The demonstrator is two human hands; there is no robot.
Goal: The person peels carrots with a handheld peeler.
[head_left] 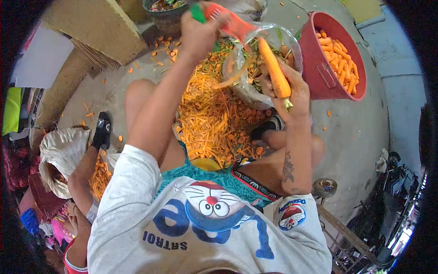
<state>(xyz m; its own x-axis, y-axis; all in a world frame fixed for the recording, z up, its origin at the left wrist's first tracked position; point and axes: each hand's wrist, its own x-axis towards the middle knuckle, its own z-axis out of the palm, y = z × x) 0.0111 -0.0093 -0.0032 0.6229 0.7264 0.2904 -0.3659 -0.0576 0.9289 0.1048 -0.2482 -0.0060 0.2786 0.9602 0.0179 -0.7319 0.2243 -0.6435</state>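
In my right hand is an orange carrot, tilted, its stem end toward me. Closed around a peeler with a green handle and a red-orange body is my left hand, just beyond the carrot's far tip; motion blurs it. A long strip of peel hangs left of the carrot. Beneath both hands stands an open clear plastic bag holding carrots with green tops, partly hidden by my right hand. Between my legs lies a large heap of carrot peelings.
A red tub of peeled carrots leans at the right. A dark bucket stands at the far left. Another person's hand and leg show at lower left, near a white sack. A metal cart frame is at lower right.
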